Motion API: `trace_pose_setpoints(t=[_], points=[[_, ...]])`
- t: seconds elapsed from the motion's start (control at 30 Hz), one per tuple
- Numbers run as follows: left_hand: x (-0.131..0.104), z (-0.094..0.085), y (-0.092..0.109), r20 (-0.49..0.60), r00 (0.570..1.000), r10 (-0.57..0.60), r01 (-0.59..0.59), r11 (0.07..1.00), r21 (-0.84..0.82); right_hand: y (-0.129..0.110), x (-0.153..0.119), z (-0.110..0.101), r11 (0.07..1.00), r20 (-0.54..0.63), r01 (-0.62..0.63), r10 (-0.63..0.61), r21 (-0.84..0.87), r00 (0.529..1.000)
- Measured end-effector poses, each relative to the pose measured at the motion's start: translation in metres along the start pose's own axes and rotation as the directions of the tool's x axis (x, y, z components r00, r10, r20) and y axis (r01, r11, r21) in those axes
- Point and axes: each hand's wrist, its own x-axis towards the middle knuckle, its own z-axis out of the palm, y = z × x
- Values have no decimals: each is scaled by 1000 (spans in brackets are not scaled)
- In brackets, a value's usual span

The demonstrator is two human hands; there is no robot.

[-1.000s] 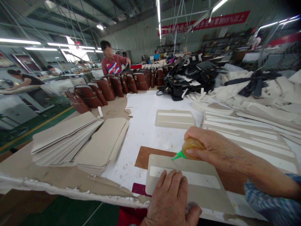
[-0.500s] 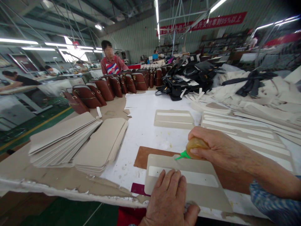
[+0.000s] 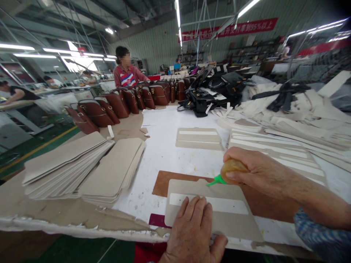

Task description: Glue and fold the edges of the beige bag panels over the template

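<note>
A beige bag panel (image 3: pixel 233 223) with a white strip across it lies near the table's front edge, partly over a brown sheet (image 3: pixel 170 182). My left hand (image 3: pixel 192 226) rests flat on this panel, fingers stretched over the white strip. In my right hand (image 3: pixel 246 166) is an amber glue bottle (image 3: pixel 231 170) with a green nozzle (image 3: pixel 216 180). The nozzle tip points down and left at the panel's far edge, beside a small raised tab. Whether the tip touches the panel, I cannot tell.
Fanned stacks of beige panels (image 3: pixel 109 171) lie at left. Another strip-marked panel (image 3: pixel 199 138) lies beyond my hands, with more panels (image 3: pixel 279 153) at right. Brown bags (image 3: pixel 112 104) line the far side, near black bags (image 3: pixel 214 91). A person (image 3: pixel 127 71) is behind the brown bags.
The nozzle has shifted slightly right along the panel's far edge. My left hand stays flat on the panel, and the whole view has slid a little left.
</note>
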Motion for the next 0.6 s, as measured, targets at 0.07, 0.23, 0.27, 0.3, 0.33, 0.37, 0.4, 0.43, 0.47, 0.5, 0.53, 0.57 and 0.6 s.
trace_pose_setpoints(t=[0.07, 0.23, 0.27, 0.3, 0.33, 0.37, 0.4, 0.43, 0.47, 0.5, 0.53, 0.57, 0.6], points=[[1, -1, 0, -3, 1000, 2, -2, 1000, -5, 2, -3, -1, 1000, -1, -24, 24, 6, 1000], [4, -7, -2, 65, 998, 26, -26, 1000, 8, 6, -8, -5, 1000, 6, -6, 6, 27, 1000], [5, -7, -2, 69, 997, 35, -36, 999, 13, 7, -9, -5, 1000, -1, 1, -1, 30, 1000], [5, -8, -2, 67, 997, 43, -44, 999, 18, 9, -10, -6, 999, -10, 4, -3, 33, 1000], [6, -8, -3, 61, 997, 51, -52, 998, 23, 11, -11, -6, 999, -14, 2, -1, 34, 1000], [6, -8, -3, 55, 997, 53, -54, 998, 26, 13, -13, -6, 999, -16, -7, 7, 33, 1000], [6, -8, -3, 50, 997, 54, -55, 998, 26, 15, -14, -6, 999, -14, -19, 20, 33, 1000], [6, -8, -2, 44, 998, 49, -50, 998, 26, 17, -15, -7, 999, -9, -34, 34, 34, 999], [6, -8, -2, 39, 998, 43, -44, 999, 26, 18, -16, -7, 998, -2, -44, 44, 36, 999], [6, -8, -2, 37, 999, 39, -40, 999, 26, 18, -16, -7, 998, 0, -51, 51, 39, 999], [6, -8, -2, 39, 999, 37, -38, 999, 28, 17, -16, -7, 998, -1, -52, 52, 43, 999], [6, -8, -2, 42, 998, 37, -39, 999, 31, 16, -16, -7, 998, -7, -47, 48, 45, 999], [7, -8, -2, 45, 998, 42, -43, 998, 34, 14, -15, -6, 998, -11, -42, 42, 47, 999]])
